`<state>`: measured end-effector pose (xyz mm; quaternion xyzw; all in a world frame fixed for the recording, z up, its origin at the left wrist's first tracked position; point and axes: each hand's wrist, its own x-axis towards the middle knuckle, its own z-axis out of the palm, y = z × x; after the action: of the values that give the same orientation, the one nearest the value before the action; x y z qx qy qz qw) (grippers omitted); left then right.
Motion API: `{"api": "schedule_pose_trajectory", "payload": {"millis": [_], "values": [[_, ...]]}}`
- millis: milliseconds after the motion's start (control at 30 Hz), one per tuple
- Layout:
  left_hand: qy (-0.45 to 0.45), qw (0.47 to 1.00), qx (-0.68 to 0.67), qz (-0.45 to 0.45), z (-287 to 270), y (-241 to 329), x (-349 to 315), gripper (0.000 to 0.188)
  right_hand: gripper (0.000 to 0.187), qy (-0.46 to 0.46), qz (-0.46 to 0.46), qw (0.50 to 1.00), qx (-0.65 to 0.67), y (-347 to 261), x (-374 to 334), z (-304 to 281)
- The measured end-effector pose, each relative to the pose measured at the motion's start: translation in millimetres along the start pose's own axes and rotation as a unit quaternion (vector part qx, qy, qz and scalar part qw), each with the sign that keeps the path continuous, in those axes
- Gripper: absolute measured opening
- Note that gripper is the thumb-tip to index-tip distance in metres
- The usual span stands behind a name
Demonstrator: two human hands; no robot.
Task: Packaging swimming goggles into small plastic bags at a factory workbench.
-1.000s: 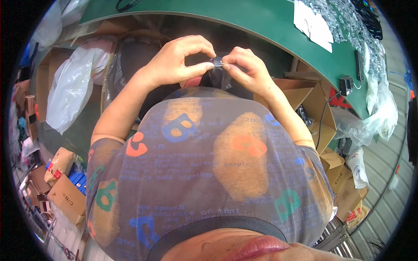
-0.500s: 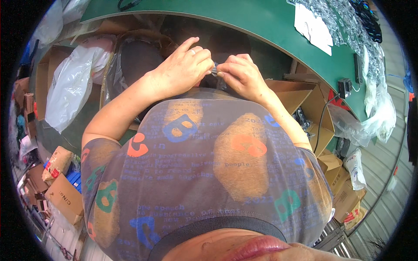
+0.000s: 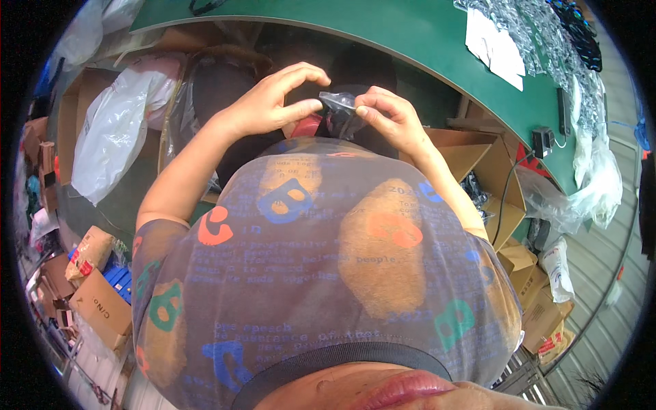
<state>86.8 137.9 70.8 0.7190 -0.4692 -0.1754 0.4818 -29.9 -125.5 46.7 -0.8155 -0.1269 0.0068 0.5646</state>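
Note:
A small clear plastic bag [image 3: 340, 109] with something dark in it hangs between my hands, in front of my chest. My right hand [image 3: 393, 119] pinches the bag's upper edge between thumb and fingers. On the other side, my left hand [image 3: 280, 102] has its thumb and fingers spread apart beside the bag, holding nothing that I can see. Under the left hand a red piece [image 3: 307, 126] shows at my lap; its kind is unclear, and part of it is hidden.
A green table [image 3: 410, 34] curves across the far side, with clear plastic packaging [image 3: 540, 41], white paper [image 3: 492, 51] and a black power adapter [image 3: 543, 142] on it. Open cardboard boxes [image 3: 471, 157] stand at right. A white plastic bag [image 3: 113, 137] lies over a carton at left.
My left hand has let go of the bag, moved slightly left and spread its fingers. The right hand has shifted a little right, still pinching the bag, which now shows more fully.

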Motion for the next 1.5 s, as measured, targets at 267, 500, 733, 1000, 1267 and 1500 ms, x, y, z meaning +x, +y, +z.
{"api": "schedule_pose_trajectory", "payload": {"millis": [267,500,733,1000,1267,1500], "values": [[-0.001,1.0,0.015,0.015,19.0,-3.9,11.9,0.015,0.013,-0.005,-0.012,1.0,-0.024,-3.9,2.3,2.5],[-0.028,0.98,0.16,0.113,13.0,6.4,23.4,0.012,0.013,0.006,-0.036,0.996,-0.086,-0.9,5.0,5.9],[-0.042,0.93,0.335,0.149,20.1,2.9,19.3,0.014,0.015,-0.014,-0.081,0.961,-0.264,-15.4,15.2,-0.4],[-0.062,0.896,0.392,0.198,10.2,20.8,11.1,0.014,0.016,-0.093,-0.119,0.946,-0.285,-41.4,12.4,-16.1],[-0.086,0.912,0.361,0.174,-3.6,25.2,-6.2,0.02,0.013,-0.086,-0.1,0.955,-0.264,-43.2,7.1,-13.2],[-0.042,0.933,0.315,0.17,-2.3,30.2,-12.3,0.015,0.012,-0.059,-0.052,0.949,-0.307,-54.1,-0.8,-21.6]]}}
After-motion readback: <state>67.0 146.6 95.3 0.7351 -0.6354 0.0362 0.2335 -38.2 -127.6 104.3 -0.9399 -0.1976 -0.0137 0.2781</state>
